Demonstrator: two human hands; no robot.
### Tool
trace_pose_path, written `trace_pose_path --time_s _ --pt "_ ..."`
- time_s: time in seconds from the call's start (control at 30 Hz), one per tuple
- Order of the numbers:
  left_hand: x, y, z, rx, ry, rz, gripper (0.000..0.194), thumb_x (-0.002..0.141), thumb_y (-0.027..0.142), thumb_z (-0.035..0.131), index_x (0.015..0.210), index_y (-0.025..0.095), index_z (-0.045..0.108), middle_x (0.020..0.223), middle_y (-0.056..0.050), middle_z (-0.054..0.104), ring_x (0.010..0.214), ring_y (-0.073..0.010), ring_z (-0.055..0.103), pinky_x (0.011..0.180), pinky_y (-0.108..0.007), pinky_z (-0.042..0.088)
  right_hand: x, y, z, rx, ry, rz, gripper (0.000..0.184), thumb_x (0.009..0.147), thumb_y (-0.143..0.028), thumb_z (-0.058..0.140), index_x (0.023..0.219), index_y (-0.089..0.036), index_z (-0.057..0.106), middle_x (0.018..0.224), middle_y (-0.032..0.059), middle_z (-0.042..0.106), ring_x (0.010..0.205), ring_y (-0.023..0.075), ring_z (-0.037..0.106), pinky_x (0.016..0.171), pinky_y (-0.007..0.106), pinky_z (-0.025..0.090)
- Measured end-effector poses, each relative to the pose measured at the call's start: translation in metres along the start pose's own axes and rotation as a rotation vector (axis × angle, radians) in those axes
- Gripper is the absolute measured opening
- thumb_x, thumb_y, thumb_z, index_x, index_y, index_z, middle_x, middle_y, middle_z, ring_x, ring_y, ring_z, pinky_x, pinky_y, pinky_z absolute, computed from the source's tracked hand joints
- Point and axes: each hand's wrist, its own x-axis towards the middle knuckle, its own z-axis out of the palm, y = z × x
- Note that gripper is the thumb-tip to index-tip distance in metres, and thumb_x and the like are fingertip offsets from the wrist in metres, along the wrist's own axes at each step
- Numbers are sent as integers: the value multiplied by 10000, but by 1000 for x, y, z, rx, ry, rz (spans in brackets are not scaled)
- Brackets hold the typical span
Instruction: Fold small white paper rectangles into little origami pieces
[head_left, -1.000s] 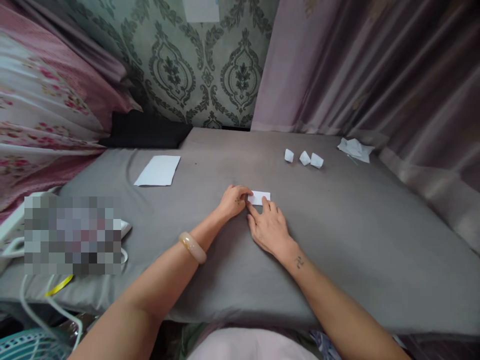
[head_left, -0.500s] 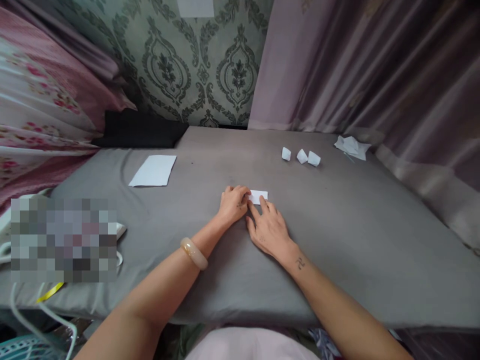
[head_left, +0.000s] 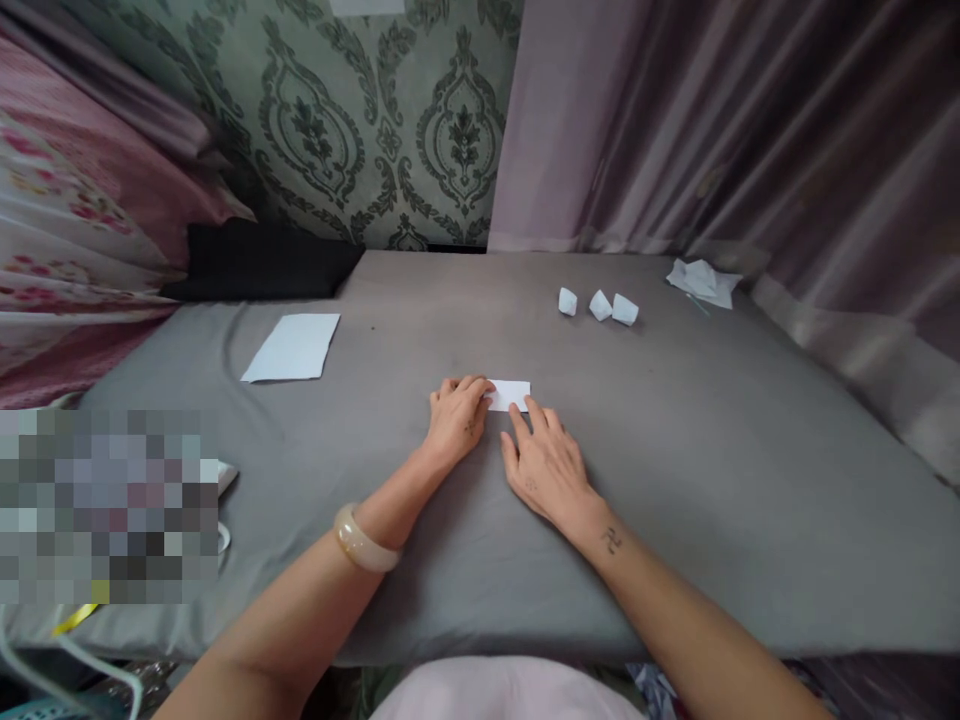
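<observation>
A small folded piece of white paper point(head_left: 510, 395) lies on the grey cloth in front of me. My left hand point(head_left: 459, 412) is at its left end, with bent fingers and thumb closed on that end, which they partly cover. My right hand point(head_left: 546, 458) rests palm down just below and to the right, fingers apart, with the index and middle fingertips at the paper's near edge.
A stack of white paper point(head_left: 294, 347) lies to the left. Three folded paper shapes point(head_left: 601, 306) sit at the back right, near a crumpled paper pile point(head_left: 703, 283). Folded black cloth point(head_left: 262, 262) lies at the back left; pixelated items point(head_left: 112, 505) stand front left.
My right fingertips have slid toward the paper's right end and near edge, and the two hands are a little farther apart, exposing more of the paper. The camera view has shifted slightly.
</observation>
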Motion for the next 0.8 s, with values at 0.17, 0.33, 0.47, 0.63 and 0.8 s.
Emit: trace_pose_path --time_s 0.17,0.33,0.47,0.63,0.8 --pt "-1 -1 -1 -52 5 -7 242 917 266 431 1114 271 571 1207 -37 604 1041 -262 472 810 -390 358 -2 8 -3 -2 -2 14 467 945 -321 341 1332 -94 471 1335 167 488 1089 273 468 879 388 440" --pt "-1 0 -4 -151 29 -54 227 881 236 501 1093 253 580 1149 -44 622 1039 -243 496 867 -400 365 -2 16 -5 -12 12 18 434 945 -294 343 1278 -76 518 1292 158 522 1075 269 475 871 384 438" --pt "1 0 -9 -230 58 -135 235 792 290 640 1003 196 598 1137 -82 584 1064 -248 506 917 -409 378 9 28 -4 34 44 39 297 932 -326 419 1081 -164 618 1142 118 590 1018 247 509 771 343 452" --pt "3 1 -13 -295 14 -147 172 749 304 689 872 200 630 1081 -64 593 1060 -244 516 947 -431 375 35 41 -1 170 7 33 230 868 -341 558 1036 -184 565 1019 82 600 967 230 557 739 324 462" --pt "4 -2 -12 -325 124 -128 73 797 254 636 844 199 643 1051 -69 609 1001 -218 550 900 -390 414 56 33 6 247 127 -3 473 848 -321 572 1276 -175 432 1229 140 509 1073 257 544 813 381 483"
